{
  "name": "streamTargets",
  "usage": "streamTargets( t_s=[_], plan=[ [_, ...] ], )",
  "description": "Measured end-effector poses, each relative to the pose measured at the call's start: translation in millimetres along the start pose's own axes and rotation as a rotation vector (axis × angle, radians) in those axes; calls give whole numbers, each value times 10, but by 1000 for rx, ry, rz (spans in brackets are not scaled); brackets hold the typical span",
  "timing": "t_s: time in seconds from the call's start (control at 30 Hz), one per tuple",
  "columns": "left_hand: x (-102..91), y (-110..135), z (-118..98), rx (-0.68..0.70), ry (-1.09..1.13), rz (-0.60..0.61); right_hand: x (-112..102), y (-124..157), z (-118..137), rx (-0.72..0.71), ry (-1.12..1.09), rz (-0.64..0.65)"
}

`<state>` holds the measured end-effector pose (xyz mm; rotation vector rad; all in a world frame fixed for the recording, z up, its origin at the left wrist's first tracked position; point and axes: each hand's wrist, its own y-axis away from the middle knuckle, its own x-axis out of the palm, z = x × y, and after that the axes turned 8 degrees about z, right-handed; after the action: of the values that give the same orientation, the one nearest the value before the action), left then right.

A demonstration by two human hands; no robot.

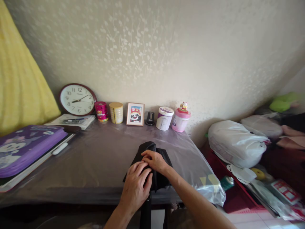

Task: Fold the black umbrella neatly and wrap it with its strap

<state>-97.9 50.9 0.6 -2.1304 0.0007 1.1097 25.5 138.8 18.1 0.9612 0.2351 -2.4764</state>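
Note:
A black folded cloth object (149, 151), perhaps a bag or umbrella, lies near the front edge of a table (95, 159) covered in clear plastic. My left hand (135, 186) rests flat on its near end, fingers together and pressing down. My right hand (154, 160) lies just beyond it, fingers curled and pinching the black fabric. A black strap (145, 210) hangs down from the object over the table's front edge.
Along the wall stand a round clock (77, 99), a pink tin (101, 111), a yellow tin (116, 112), a panda picture (135, 114), a white tub (164, 118) and a pink jar (180, 120). A purple case (26, 148) lies left. White bags (235, 143) pile up right.

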Motion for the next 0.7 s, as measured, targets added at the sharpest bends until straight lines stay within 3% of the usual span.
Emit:
streamTargets(
  t_s=[0.13,0.27,0.4,0.53,0.63,0.7],
  plan=[
    [86,23,-30,-54,-32,92,6,33,-60,-62,-7,-41],
    [90,13,-59,-117,-71,156,-73,42,-150,-136,154,-177],
    [79,2,-66,-128,-57,170,-197,-70,-324,-60,280,-292],
    [93,15,-56,-138,-36,175,-272,-286,-500,-25,339,-266],
    [92,24,-57,-154,-30,179,-289,-361,-505,12,339,-318],
    [84,26,-60,-164,-29,192,-276,-335,-447,-66,345,-372]
  ],
)
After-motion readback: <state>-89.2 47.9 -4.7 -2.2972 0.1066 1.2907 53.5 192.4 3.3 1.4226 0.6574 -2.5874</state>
